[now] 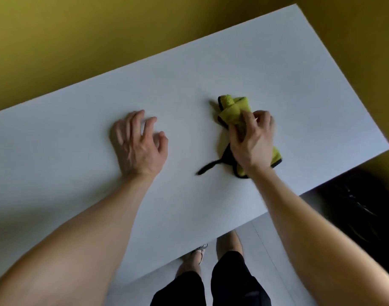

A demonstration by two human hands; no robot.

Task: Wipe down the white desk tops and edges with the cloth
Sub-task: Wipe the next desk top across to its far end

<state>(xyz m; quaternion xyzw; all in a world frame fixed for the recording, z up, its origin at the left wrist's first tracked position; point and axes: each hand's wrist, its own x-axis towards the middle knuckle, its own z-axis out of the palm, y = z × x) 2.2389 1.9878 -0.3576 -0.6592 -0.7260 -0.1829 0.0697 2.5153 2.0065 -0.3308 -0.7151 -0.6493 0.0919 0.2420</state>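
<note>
My right hand fingers squeeze the bunched yellow-green cloth to rub the white surface, while my left hand spreads flat to steady me.

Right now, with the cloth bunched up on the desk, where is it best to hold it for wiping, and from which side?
Probably the thick middle of the green cloth, from above. It lies bunched lengthwise on the white desk, so a palm pressed down over its bulk controls it best. The right hand already grips it there. The loose black strap is too thin to hold.
</note>
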